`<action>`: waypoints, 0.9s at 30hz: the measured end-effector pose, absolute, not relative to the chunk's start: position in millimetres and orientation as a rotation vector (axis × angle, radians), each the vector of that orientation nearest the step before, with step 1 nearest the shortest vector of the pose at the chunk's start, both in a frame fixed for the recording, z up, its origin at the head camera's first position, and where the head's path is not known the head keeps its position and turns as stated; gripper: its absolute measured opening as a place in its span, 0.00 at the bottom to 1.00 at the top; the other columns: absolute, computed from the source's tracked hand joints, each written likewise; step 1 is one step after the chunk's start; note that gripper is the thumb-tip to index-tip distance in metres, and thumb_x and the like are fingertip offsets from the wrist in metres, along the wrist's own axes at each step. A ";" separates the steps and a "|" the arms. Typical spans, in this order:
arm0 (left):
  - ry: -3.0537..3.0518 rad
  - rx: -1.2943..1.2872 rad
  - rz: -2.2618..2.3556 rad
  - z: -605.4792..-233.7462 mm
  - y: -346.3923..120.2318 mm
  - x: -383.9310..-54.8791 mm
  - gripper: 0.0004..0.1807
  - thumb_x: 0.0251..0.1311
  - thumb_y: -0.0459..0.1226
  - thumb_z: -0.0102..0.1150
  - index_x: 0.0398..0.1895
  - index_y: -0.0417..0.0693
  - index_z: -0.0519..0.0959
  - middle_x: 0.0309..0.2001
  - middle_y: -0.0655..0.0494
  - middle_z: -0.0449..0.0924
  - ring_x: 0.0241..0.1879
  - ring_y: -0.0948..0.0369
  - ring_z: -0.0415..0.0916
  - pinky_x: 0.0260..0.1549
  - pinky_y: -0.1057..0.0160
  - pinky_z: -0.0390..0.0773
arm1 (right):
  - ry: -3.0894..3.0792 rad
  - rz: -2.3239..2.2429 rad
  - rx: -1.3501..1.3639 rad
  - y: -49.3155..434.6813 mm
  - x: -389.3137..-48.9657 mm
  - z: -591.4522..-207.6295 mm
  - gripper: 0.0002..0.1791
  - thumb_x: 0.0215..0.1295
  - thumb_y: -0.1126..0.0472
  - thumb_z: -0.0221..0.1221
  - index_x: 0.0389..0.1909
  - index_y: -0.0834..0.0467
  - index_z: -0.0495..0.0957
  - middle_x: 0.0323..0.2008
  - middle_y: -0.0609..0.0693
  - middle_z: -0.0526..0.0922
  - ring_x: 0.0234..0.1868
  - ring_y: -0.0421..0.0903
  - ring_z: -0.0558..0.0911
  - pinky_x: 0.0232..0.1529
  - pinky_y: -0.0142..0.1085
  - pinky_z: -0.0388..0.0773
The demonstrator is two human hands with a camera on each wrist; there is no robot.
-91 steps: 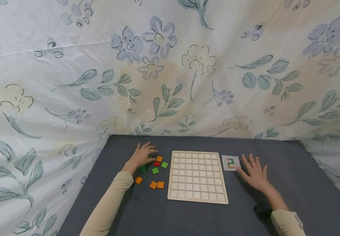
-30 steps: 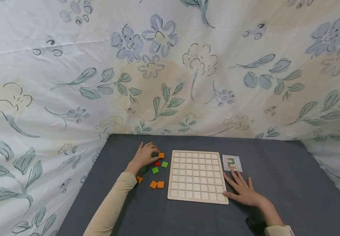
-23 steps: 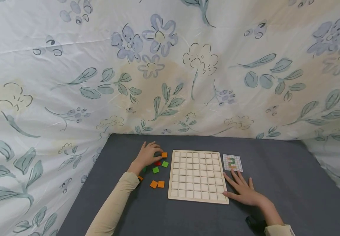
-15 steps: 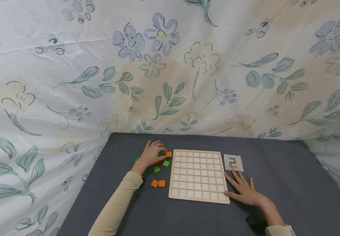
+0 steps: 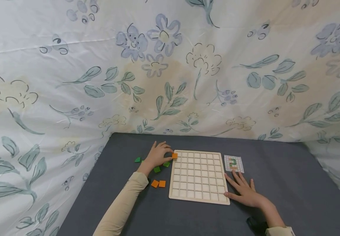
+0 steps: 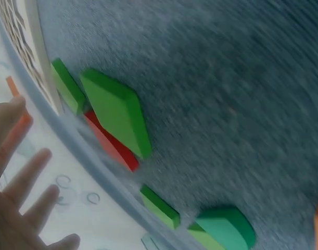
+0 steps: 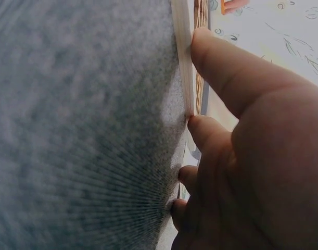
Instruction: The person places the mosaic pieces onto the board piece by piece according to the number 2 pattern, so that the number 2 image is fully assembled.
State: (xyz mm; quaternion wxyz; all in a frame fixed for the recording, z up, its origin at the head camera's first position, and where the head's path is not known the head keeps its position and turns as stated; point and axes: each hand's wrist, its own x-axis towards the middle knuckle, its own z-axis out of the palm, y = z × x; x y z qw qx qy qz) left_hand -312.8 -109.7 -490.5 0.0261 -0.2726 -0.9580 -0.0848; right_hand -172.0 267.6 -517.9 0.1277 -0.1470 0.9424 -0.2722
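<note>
With my left hand [image 5: 158, 155] I am pinching an orange tile [image 5: 174, 156] between the thumb and the index finger. This tile is hanging at the far left corner of the wooden board [image 5: 198, 179], covering a part of its rim; whether it is touching the wood, I am not able to tell. My right hand [image 5: 245, 193] is gripping nothing: its fingers are spreading, and the thumb and index fingertip are touching the right edge of the board. Other fingertips are lying at the lower edge of the printed card [image 5: 232, 161].

As I am judging, the tile could come down on the rim and sit tilted, because it is overlapping the frame. My pinch is taking only a small part of it, so it could slip or turn. If the right fingers are pressing too strongly, the board could shift; the same fingers could push the card. My left hand is also hanging close to the light green tile [image 5: 166, 164] and the red piece [image 6: 107, 140], so a low wrist could sweep them. The pair of orange tiles [image 5: 162, 184] is lying farther from this risk.
</note>
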 end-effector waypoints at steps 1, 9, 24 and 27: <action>-2.961 -0.843 -0.266 -491.0 -108.1 -313.0 0.15 0.57 0.51 0.60 0.47 0.64 0.80 0.59 0.58 0.72 0.69 0.54 0.54 0.66 0.39 0.43 | 2.743 -0.794 -0.430 267.7 -172.1 -518.4 0.42 0.61 0.41 0.55 0.71 0.55 0.52 0.71 0.67 0.40 0.69 0.70 0.36 0.53 0.73 0.23; -2.953 -0.885 -0.279 -491.5 -94.4 -310.9 0.14 0.59 0.50 0.57 0.48 0.64 0.80 0.59 0.58 0.72 0.68 0.53 0.54 0.65 0.38 0.45 | 2.758 -0.816 -0.443 269.1 -172.2 -521.4 0.42 0.61 0.42 0.55 0.71 0.54 0.52 0.71 0.66 0.40 0.69 0.69 0.36 0.54 0.73 0.23; -2.953 -0.940 -0.385 -490.3 -73.8 -308.2 0.14 0.58 0.48 0.59 0.47 0.60 0.81 0.60 0.54 0.71 0.67 0.51 0.57 0.65 0.39 0.48 | 2.754 -0.828 -0.440 270.7 -170.7 -520.0 0.42 0.61 0.41 0.55 0.71 0.54 0.53 0.71 0.67 0.41 0.69 0.69 0.36 0.54 0.72 0.23; -2.961 -0.945 -0.399 -492.1 -70.0 -308.6 0.14 0.58 0.48 0.59 0.46 0.61 0.81 0.60 0.54 0.71 0.67 0.51 0.57 0.65 0.40 0.48 | 2.750 -0.836 -0.444 270.5 -170.7 -520.2 0.42 0.61 0.42 0.56 0.71 0.54 0.52 0.71 0.67 0.41 0.69 0.69 0.36 0.54 0.72 0.22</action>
